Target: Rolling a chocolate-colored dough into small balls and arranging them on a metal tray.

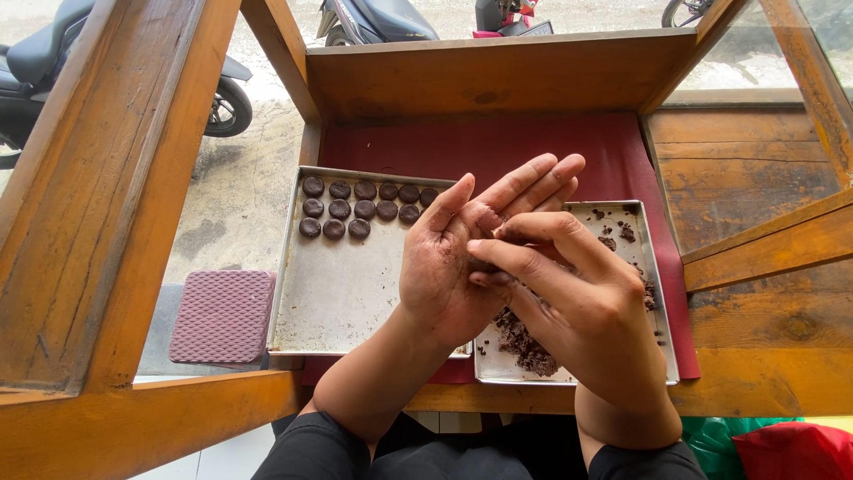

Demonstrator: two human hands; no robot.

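Observation:
My left hand (449, 267) is held palm up above two metal trays, fingers stretched out. My right hand (569, 293) lies over it, its fingertips pressing a small piece of dark brown dough (488, 220) against the left fingers. The left tray (346, 284) carries several flat round dark dough discs (364, 203) in rows along its far edge. The right tray (662, 329) holds a loose pile of dark crumbly dough (524, 342) and scattered crumbs, partly hidden under my hands.
The trays rest on a dark red mat (515, 147) on a wooden counter (755, 169) with a wooden frame (107, 178) around it. A purple textured stool seat (222, 316) stands at the left below. Parked motorbikes (213, 98) stand on the pavement beyond. A red and green bag (782, 449) lies at lower right.

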